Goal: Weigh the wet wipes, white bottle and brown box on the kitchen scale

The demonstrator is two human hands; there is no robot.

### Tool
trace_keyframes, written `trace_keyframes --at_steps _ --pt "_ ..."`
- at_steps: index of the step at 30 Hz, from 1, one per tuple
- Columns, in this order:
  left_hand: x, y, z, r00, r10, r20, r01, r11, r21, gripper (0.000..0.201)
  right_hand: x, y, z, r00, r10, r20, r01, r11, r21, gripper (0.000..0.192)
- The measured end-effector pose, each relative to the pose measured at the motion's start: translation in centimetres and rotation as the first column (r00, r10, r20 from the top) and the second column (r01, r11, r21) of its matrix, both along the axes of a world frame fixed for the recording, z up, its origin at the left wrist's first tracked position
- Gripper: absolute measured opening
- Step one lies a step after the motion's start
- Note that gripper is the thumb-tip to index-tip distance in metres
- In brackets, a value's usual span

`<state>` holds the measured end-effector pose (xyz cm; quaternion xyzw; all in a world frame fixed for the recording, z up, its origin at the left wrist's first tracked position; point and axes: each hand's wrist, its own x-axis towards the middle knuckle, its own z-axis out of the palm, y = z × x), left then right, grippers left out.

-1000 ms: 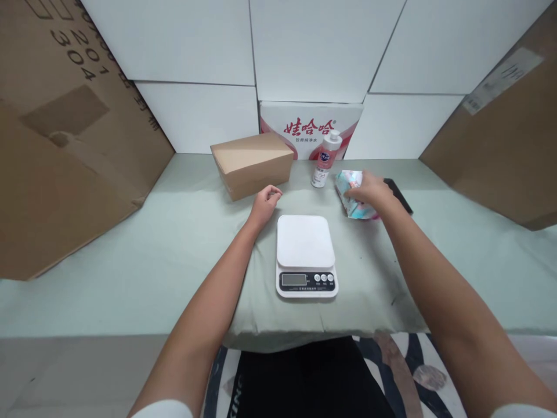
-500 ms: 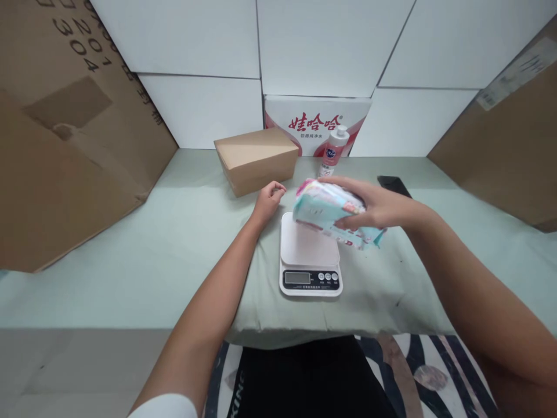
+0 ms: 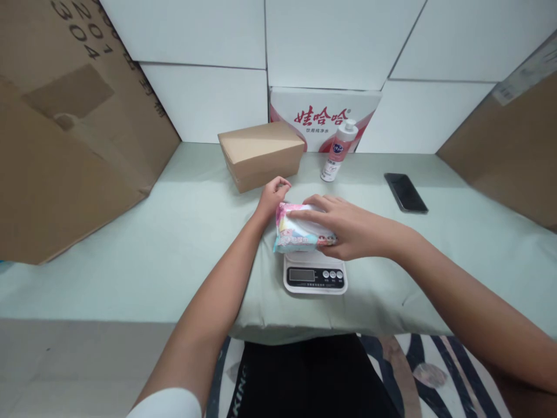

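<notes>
My right hand (image 3: 348,225) grips a soft pastel packet (image 3: 292,237) printed in pink, white and teal, and holds it down on the platform of a small white kitchen scale (image 3: 315,277). Only the scale's front strip with its display and three buttons shows below the packet. My left hand (image 3: 273,194) rests on the pale green cloth just left of the packet, fingers curled shut and holding nothing.
A closed brown cardboard box (image 3: 261,154) sits behind my left hand. A white and pink bottle (image 3: 339,152) stands before a red-lettered white carton (image 3: 324,116). A black phone (image 3: 405,192) lies flat at the right. Large cardboard boxes (image 3: 65,128) flank both sides.
My right hand lifted the packet from the cloth at the right, carried it leftward and lowered it onto the scale. My left hand stayed put.
</notes>
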<state>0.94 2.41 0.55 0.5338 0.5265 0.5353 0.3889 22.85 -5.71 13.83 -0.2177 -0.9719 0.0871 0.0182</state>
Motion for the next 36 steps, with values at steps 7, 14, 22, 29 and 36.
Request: trace_keyframes --at_steps 7,14,22,29,36 --pt "-0.1 -0.3 0.1 1.000 -0.014 0.022 0.014 1.000 -0.005 0.003 -0.1 -0.5 0.0 0.999 -0.035 0.022 0.035 0.999 0.009 0.072" --pt "0.0 -0.2 0.1 1.000 -0.010 0.022 0.010 1.000 0.004 0.004 -0.1 -0.7 0.7 0.996 -0.089 -0.001 0.089 0.996 -0.003 0.087" --pt "0.0 0.3 0.0 1.000 -0.012 -0.002 0.012 1.000 -0.004 0.005 -2.4 -1.2 -0.5 0.981 -0.179 0.067 0.173 0.980 0.097 0.085" --pt "-0.3 0.3 -0.7 1.000 -0.013 0.005 0.013 0.999 0.049 0.006 -1.9 -1.3 0.3 0.940 -0.341 -0.003 0.341 0.940 -0.019 0.079" --pt "-0.4 0.2 -0.8 1.000 -0.015 -0.009 0.015 0.998 0.061 0.006 5.5 1.5 0.8 0.623 -0.751 -0.217 0.614 0.642 -0.459 0.068"
